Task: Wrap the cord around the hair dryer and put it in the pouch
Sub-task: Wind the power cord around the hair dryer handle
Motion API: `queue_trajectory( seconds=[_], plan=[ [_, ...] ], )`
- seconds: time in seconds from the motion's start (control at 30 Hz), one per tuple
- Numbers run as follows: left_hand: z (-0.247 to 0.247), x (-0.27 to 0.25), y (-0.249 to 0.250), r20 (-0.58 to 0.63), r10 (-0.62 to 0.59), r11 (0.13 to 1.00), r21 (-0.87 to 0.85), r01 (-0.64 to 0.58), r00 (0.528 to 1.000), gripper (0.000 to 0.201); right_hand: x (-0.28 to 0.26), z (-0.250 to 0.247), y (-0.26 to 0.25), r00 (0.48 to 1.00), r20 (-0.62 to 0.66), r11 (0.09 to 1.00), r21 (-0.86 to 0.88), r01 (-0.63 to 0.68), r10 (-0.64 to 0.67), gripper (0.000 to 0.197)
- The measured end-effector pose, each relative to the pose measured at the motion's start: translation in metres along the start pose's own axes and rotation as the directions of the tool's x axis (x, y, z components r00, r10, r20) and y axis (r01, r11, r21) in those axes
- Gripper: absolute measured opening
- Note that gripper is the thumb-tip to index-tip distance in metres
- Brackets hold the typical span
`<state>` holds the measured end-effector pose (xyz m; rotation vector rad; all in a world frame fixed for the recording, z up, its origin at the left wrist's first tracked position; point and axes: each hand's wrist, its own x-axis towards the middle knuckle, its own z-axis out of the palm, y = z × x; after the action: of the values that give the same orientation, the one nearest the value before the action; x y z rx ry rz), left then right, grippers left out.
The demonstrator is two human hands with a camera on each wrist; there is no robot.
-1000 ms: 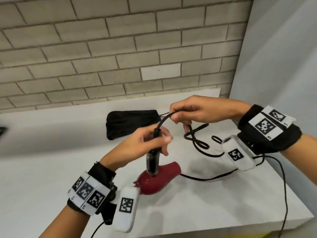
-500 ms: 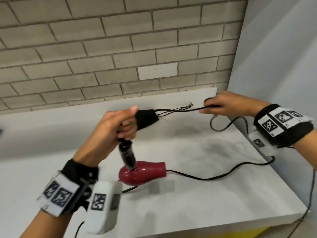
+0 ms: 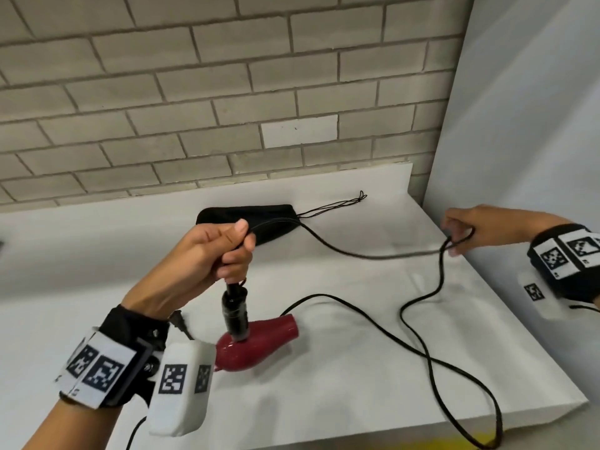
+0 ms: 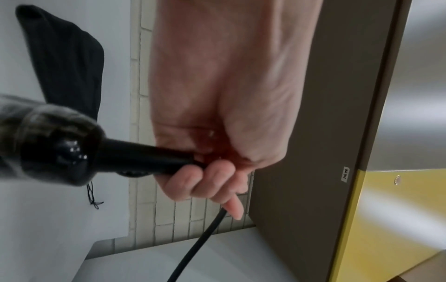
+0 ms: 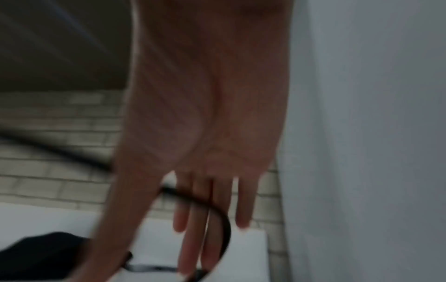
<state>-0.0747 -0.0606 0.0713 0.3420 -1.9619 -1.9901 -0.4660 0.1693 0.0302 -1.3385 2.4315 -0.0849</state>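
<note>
Frankly, your right wrist view blurs: right hand (image 3: 477, 227), right of the pouch (image 3: 266, 211), fingers nearly straight, cord (image 4: 192, 251) looped over them. Your left hand (image 3: 201, 254) grips the hair dryer (image 3: 269, 339) handle before the pouch.

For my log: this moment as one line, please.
left hand: grips dryer | right hand: carries cord loop | pouch: on counter | wrap: not started

Bare forearms, bare hands: left hand (image 3: 207, 254), right hand (image 3: 480, 228). Black fabric left strap (image 3: 130, 345) and right strap (image 3: 548, 280) round the wrists, faced with white tags printed in black square codes. Beneath them, rounded white left pod (image 3: 181, 401) and right pod (image 3: 539, 303), coded likewise, each trailing a thin black cable (image 3: 134, 433).
</note>
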Motion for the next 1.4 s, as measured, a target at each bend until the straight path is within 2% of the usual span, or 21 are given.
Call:
queue_trajectory(
  seconds=[0.07, 0.1, 0.17, 0.23, 0.3, 0.4, 0.47, 0.5, 0.57, 0.63, 0.7, 0.8, 0.87, 0.97, 1.03, 1.13, 1.2, 1.27, 1.3, 1.37, 1.4],
  plan=[
    [0.004, 0.005, -0.002, 0.034, 0.014, 1.000, -0.008, -0.013, 0.999, 0.031, -0.014, -0.006, -0.035, 0.983, 0.179, 1.000, -0.005, 0.030, -0.029, 0.082],
    [0.007, 0.007, -0.003, 0.051, 0.018, 1.000, -0.009, -0.018, 0.999, 0.030, -0.024, -0.011, -0.056, 0.977, 0.192, 0.996, 0.004, 0.093, -0.092, 0.099],
    [0.013, 0.012, -0.002, 0.077, 0.031, 0.999, -0.016, -0.030, 0.997, 0.028, -0.044, -0.021, -0.102, 0.947, 0.152, 0.958, 0.089, 0.273, -0.284, 0.112],
    [0.020, 0.017, 0.000, 0.100, 0.048, 0.999, -0.028, -0.045, 0.994, 0.024, -0.060, -0.028, -0.147, 0.873, 0.103, 0.859, 0.266, 0.437, -0.476, 0.106],
    [0.028, 0.020, 0.002, 0.134, 0.061, 0.998, -0.021, -0.058, 0.989, 0.025, -0.065, -0.030, -0.185, 0.821, 0.003, 0.758, 0.386, 0.526, -0.571, 0.086],
    [0.035, 0.022, 0.005, 0.173, 0.075, 0.997, -0.014, -0.074, 0.982, 0.029, -0.056, -0.022, -0.222, 0.824, -0.194, 0.717, 0.413, 0.561, -0.533, 0.054],
    [0.034, 0.022, 0.008, 0.150, 0.059, 0.997, -0.059, -0.051, 0.987, 0.025, -0.048, -0.016, -0.230, 0.813, -0.283, 0.705, 0.406, 0.582, -0.508, 0.042],
    [0.034, 0.021, 0.009, 0.141, 0.043, 0.997, -0.062, -0.034, 0.989, 0.025, -0.044, -0.013, -0.229, 0.791, -0.329, 0.691, 0.386, 0.611, -0.516, 0.039],
    [0.036, 0.017, 0.012, 0.134, -0.007, 1.000, 0.002, 0.007, 0.991, 0.030, -0.038, -0.010, -0.221, 0.709, -0.386, 0.666, 0.262, 0.698, -0.591, 0.035],
    [0.043, 0.012, 0.011, 0.141, -0.044, 0.988, 0.154, 0.023, 0.989, 0.039, -0.037, -0.006, -0.214, 0.604, -0.367, 0.620, 0.089, 0.780, -0.707, 0.033],
    [0.051, 0.009, 0.006, 0.176, -0.031, 0.959, 0.281, -0.020, 0.984, 0.037, -0.036, -0.004, -0.205, 0.526, -0.336, 0.586, -0.105, 0.803, -0.781, 0.037],
    [0.045, 0.004, 0.005, 0.144, -0.038, 0.956, 0.293, -0.006, 0.989, 0.034, -0.039, -0.013, -0.179, 0.475, -0.351, 0.583, -0.349, 0.734, -0.807, 0.045],
    [0.038, 0.001, 0.005, 0.112, -0.048, 0.953, 0.304, 0.011, 0.993, 0.035, -0.040, -0.020, -0.159, 0.470, -0.387, 0.606, -0.426, 0.672, -0.793, 0.057],
    [0.036, -0.001, 0.004, 0.141, -0.043, 0.947, 0.320, -0.005, 0.989, 0.036, -0.036, -0.031, -0.138, 0.452, -0.366, 0.582, -0.517, 0.628, -0.813, 0.055],
    [0.028, -0.002, 0.004, 0.115, -0.035, 0.961, 0.278, 0.002, 0.993, 0.036, -0.036, -0.047, -0.117, 0.482, -0.420, 0.639, -0.521, 0.566, -0.769, 0.062],
    [0.010, -0.009, 0.003, 0.067, -0.056, 0.969, 0.243, 0.038, 0.996, 0.036, -0.038, -0.073, -0.070, 0.535, -0.485, 0.709, -0.595, 0.378, -0.692, 0.077],
    [0.004, -0.013, 0.001, 0.067, -0.065, 0.968, 0.248, 0.047, 0.996, 0.036, -0.041, -0.090, -0.050, 0.564, -0.499, 0.719, -0.638, 0.275, -0.658, 0.069],
    [0.002, -0.011, 0.001, 0.057, -0.058, 0.976, 0.214, 0.045, 0.997, 0.037, -0.034, -0.116, -0.028, 0.591, -0.520, 0.737, -0.645, 0.201, -0.616, 0.052],
    [0.001, -0.010, 0.002, 0.043, -0.055, 0.980, 0.192, 0.046, 0.998, 0.039, -0.030, -0.135, -0.020, 0.582, -0.548, 0.754, -0.630, 0.186, -0.601, 0.047],
    [0.001, -0.007, 0.007, 0.022, -0.053, 0.987, 0.151, 0.049, 0.998, 0.041, -0.027, -0.168, -0.011, 0.497, -0.633, 0.777, -0.612, 0.148, -0.593, 0.045],
    [0.001, -0.006, 0.009, 0.024, -0.047, 0.990, 0.132, 0.044, 0.999, 0.041, -0.029, -0.180, -0.011, 0.480, -0.658, 0.787, -0.605, 0.122, -0.580, 0.044]
  ],
)
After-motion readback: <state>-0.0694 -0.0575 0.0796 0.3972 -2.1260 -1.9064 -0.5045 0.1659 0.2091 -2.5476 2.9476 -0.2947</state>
